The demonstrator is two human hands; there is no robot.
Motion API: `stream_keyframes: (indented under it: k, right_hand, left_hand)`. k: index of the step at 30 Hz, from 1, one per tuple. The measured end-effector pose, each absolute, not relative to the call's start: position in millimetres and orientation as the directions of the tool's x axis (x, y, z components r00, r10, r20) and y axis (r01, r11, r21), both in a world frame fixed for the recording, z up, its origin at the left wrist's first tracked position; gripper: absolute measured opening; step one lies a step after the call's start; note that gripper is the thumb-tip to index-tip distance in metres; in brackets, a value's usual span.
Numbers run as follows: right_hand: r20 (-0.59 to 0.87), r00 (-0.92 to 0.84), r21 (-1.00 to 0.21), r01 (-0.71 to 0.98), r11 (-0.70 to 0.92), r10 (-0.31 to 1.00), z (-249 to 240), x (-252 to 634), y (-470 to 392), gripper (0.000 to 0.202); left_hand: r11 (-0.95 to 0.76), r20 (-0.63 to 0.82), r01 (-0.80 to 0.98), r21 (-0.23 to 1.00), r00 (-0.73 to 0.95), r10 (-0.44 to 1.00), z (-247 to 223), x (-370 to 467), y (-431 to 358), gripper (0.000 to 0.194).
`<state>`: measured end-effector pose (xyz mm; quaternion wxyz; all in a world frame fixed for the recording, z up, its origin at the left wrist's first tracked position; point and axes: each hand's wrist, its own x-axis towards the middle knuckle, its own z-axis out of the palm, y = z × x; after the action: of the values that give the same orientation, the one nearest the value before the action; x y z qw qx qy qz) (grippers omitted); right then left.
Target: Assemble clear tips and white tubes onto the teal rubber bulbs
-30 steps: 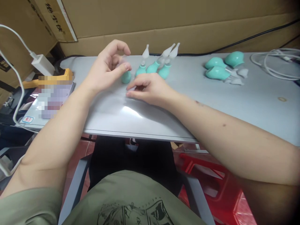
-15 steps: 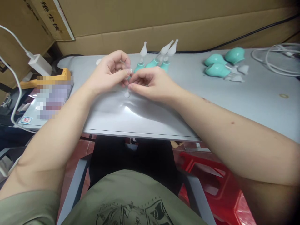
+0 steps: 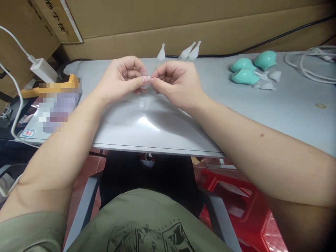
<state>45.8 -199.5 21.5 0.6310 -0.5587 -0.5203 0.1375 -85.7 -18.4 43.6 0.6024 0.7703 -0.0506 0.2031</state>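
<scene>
Both hands meet above the table, thumbs and fingertips almost touching. My left hand pinches a small clear plastic piece, and my right hand pinches the same piece from the other side. Most of that piece is hidden by the fingers, so its exact kind does not show. A small translucent white piece lies on the table just below the hands. Behind the hands rise white teardrop-shaped tips; the bodies beneath them are covered by my right hand.
Several teal bulbs with white tips lie at the right rear of the grey table. Farther right is a coiled white cable. On the left are a white charger, a yellow tool and a blurred-out flat object.
My right hand has risen and turned, bringing its thumb and fingertips up onto the small clear piece by my left thumb. It now covers the teal bodies behind. My left hand has hardly moved.
</scene>
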Motion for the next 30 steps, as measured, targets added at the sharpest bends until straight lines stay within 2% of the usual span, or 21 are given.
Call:
stream_keyframes:
  k: [6,9,12,16,22,27,30]
  right_hand:
    - [0.317,0.507,-0.932,0.322,0.165,0.801,28.7,41.7,-198.9,0.016]
    - [0.289,0.490,-0.938,0.317,0.140,0.823,30.3,40.3,-198.4,0.017]
    - [0.254,0.522,-0.947,0.304,0.101,0.814,32.5,39.0,-197.3,0.027]
    - [0.264,0.515,-0.937,0.337,0.091,0.816,30.1,40.6,-194.7,0.032]
    - [0.414,0.394,-0.869,0.439,0.228,0.820,19.7,48.2,-192.0,0.017]
    - [0.268,0.477,-0.922,0.379,0.080,0.837,29.9,41.1,-193.0,0.036]
    - [0.271,0.478,-0.928,0.360,0.095,0.836,30.9,41.0,-193.1,0.037]
  left_hand:
    - [-0.261,0.367,-0.317,0.912,0.914,0.170,40.2,-85.3,-18.9,0.021]
    - [-0.246,0.381,-0.336,0.909,0.910,0.164,38.6,-84.8,-19.7,0.020]
    - [-0.247,0.394,-0.350,0.904,0.904,0.164,38.3,-84.8,-21.3,0.018]
    - [-0.253,0.402,-0.354,0.900,0.899,0.174,38.9,-86.2,-23.3,0.016]
    - [-0.298,0.395,-0.337,0.893,0.905,0.158,42.5,-88.8,-23.5,0.015]
    - [-0.324,0.367,-0.315,0.892,0.923,0.114,46.0,-90.5,-22.4,0.016]
    - [-0.315,0.358,-0.311,0.897,0.928,0.104,46.3,-90.6,-21.8,0.017]
